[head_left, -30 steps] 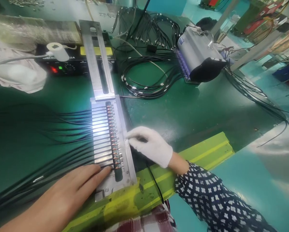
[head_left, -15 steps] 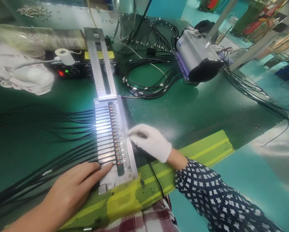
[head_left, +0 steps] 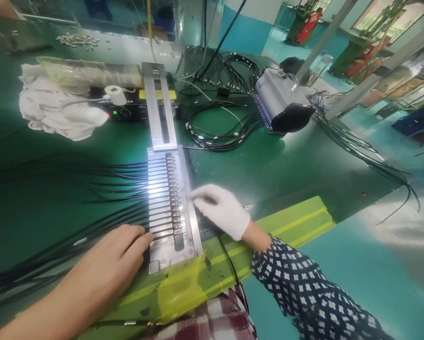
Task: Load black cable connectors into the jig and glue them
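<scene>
A metal fixture (head_left: 158, 257) stands lengthwise on the bench, with several black cables (head_left: 127, 212) laid side by side in its slots. Their stripped ends and small connectors (head_left: 176, 208) line up in a row over the dark slot. My bare left hand (head_left: 113, 259) is at the fixture's lower left edge, thumb and fingers closed around the lowest cables; its fingertips are partly hidden. On the other side, my right hand (head_left: 222, 210) in a white glove has thumb and forefinger pinched at the fixture's right rail. Whatever may be between those fingertips cannot be made out.
Behind the fixture are a slotted metal arm (head_left: 158, 108), a black control box (head_left: 127, 111) and white cloth (head_left: 52, 108). Coiled cables (head_left: 215, 141) lie right of it, near a silver cylindrical device (head_left: 281, 97). Yellow-green tape (head_left: 297, 212) covers the bench's front edge.
My left thumb has drawn back left from the fixture plate to its edge. My gloved right hand keeps its pinch beside the rail. The whole view has shifted slightly.
</scene>
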The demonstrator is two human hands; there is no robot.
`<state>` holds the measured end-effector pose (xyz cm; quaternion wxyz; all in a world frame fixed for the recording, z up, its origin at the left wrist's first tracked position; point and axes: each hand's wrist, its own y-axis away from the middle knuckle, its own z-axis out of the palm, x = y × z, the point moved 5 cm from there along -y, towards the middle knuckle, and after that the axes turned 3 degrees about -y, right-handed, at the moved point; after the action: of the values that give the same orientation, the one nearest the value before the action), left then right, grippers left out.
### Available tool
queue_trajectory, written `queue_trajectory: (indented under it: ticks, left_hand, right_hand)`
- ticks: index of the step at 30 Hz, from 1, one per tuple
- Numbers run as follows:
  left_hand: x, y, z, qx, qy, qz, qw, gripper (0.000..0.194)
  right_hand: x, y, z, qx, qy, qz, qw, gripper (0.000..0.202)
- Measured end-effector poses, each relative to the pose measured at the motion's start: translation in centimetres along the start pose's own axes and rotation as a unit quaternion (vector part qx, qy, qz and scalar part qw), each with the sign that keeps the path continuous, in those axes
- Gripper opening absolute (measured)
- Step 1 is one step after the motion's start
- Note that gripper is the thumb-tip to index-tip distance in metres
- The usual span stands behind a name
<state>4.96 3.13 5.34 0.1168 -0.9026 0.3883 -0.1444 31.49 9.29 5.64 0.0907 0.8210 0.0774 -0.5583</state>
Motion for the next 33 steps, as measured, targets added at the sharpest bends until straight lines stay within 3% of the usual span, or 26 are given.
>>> queue_trajectory:
  ticks: [5, 8, 13, 16, 19, 26, 30, 33]
  left_hand:
    - [0.9, 0.6, -2.1, 0.061, -0.049, 0.032, 0.996, 0.02]
    - [1.5, 0.7, -2.9, 0.063, -0.028, 0.017, 0.997, 0.017]
    - [2.4, 0.6, -3.2, 0.074, -0.016, -0.013, 0.997, 0.019]
    - [2.7, 0.5, -2.9, 0.093, 0.015, -0.013, 0.995, 0.023]
    - [2.9, 0.2, -2.2, 0.081, 0.09, 0.002, 0.993, 0.039]
    - [3.0, -0.3, -1.7, 0.054, 0.172, 0.032, 0.983, 0.064]
    - [3.3, -1.0, -2.0, 0.029, 0.141, 0.055, 0.988, 0.074]
    - [4.0, -1.9, -2.8, 0.022, 0.094, 0.064, 0.993, 0.068]
  right_hand:
    - [-2.6, 2.0, 1.5, -0.046, 0.007, -0.109, 0.993, 0.002]
    - [-3.8, 2.5, 3.1, -0.093, 0.002, -0.133, 0.987, 0.027]
    - [-3.3, 2.2, 4.4, -0.101, -0.051, 0.017, 0.993, 0.042]
    - [-2.5, 2.5, 4.9, -0.09, -0.16, 0.144, 0.972, 0.036]
    - [-2.5, 2.8, 5.4, -0.097, -0.22, 0.214, 0.947, 0.031]
    - [-3.4, 2.7, 5.0, -0.11, -0.228, 0.264, 0.931, 0.032]
    - [-3.0, 2.7, 5.1, -0.12, -0.229, 0.263, 0.93, 0.034]
    - [-2.4, 2.8, 5.5, -0.111, -0.208, 0.249, 0.939, 0.036]
